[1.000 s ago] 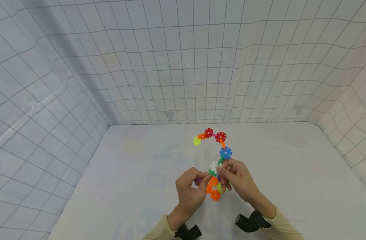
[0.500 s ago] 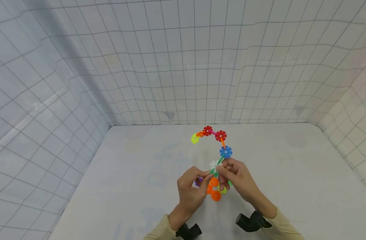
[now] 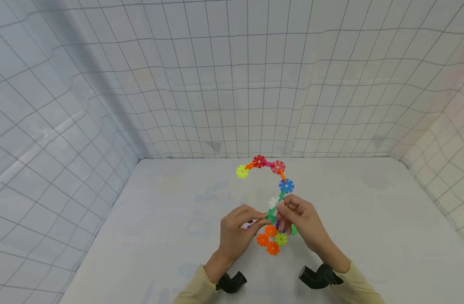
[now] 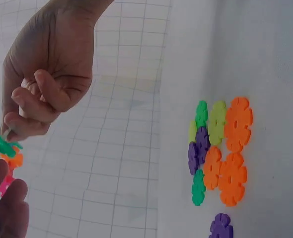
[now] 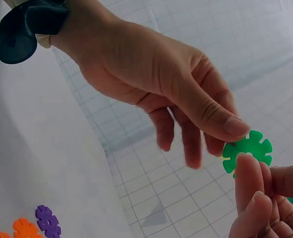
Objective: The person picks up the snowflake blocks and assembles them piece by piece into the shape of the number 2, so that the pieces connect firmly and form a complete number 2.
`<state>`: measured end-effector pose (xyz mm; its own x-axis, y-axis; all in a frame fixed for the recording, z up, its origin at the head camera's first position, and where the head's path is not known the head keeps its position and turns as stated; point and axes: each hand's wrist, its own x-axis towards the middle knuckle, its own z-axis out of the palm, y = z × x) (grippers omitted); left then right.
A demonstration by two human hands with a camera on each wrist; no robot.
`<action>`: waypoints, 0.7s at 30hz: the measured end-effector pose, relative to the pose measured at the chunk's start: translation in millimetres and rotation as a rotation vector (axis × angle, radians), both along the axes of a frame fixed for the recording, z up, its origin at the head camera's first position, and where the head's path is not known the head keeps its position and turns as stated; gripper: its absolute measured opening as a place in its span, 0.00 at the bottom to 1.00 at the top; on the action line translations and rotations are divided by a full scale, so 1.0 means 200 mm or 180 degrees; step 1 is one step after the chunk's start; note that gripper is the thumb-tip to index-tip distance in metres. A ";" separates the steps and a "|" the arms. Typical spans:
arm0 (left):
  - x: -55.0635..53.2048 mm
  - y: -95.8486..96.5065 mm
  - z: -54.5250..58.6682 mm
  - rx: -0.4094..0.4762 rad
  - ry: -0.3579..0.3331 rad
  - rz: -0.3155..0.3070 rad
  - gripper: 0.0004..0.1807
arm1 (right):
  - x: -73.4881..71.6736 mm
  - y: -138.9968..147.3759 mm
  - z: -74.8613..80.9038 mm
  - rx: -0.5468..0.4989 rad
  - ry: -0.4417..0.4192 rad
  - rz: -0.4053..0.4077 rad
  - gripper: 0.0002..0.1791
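A curved chain of interlocking snowflake discs hangs from my hands, with a yellow disc (image 3: 242,172) at its far end, red discs (image 3: 259,161) along the curve and a blue disc (image 3: 286,185) lower down. My right hand (image 3: 302,217) pinches the chain at the white disc (image 3: 273,202), which its fingers partly cover. Between thumb and fingers my left hand (image 3: 235,230) pinches a green disc (image 5: 256,146) just below the white one. In the right wrist view the two hands' fingertips nearly meet at this green disc; how it joins the chain is hidden.
Loose discs lie flat on the white table (image 3: 171,236) below the hands: orange (image 3: 272,248), yellow-green (image 3: 280,239), purple (image 4: 221,228) and green (image 4: 198,187). White netted walls (image 3: 232,84) enclose the table at the back and sides.
The chain's far end has swung up and to the left. My left hand has shifted slightly left, and its fingers look straighter over the green disc. The right hand has risen slightly.
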<state>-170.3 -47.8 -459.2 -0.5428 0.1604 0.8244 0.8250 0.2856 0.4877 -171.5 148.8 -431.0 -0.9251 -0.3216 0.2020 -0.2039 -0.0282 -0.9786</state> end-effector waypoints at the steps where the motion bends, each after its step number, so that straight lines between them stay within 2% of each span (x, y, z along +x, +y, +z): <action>1: -0.01 -0.01 -0.01 -0.0065 -0.0140 0.0027 0.09 | 0.00 0.01 0.00 -0.0033 -0.0005 -0.0041 0.11; 3: -0.02 -0.03 -0.03 -0.0281 -0.0524 0.0193 0.06 | -0.01 0.02 0.01 -0.0127 -0.0050 -0.0134 0.11; 7: -0.04 -0.06 -0.09 -0.1012 -0.1586 0.0617 0.07 | -0.02 0.05 0.02 -0.0250 -0.0099 -0.0220 0.11; 9: -0.04 -0.08 -0.12 -0.1391 -0.1988 0.0712 0.11 | -0.02 0.06 0.02 -0.0272 -0.0073 -0.0205 0.11; 10: -0.04 -0.08 -0.14 -0.1540 -0.2118 0.0728 0.12 | -0.02 0.06 0.03 -0.0283 -0.0073 -0.0205 0.10; 12: -0.05 -0.09 -0.18 -0.1730 -0.2246 0.0731 0.15 | -0.03 0.06 0.03 -0.0296 -0.0079 -0.0208 0.09; 14: -0.05 -0.10 -0.20 -0.1818 -0.2272 0.0749 0.17 | -0.03 0.06 0.03 -0.0304 -0.0093 -0.0212 0.09; 21: -0.07 -0.10 -0.23 -0.1808 -0.2213 0.0733 0.15 | -0.02 0.07 0.04 -0.0328 -0.0015 -0.0135 0.10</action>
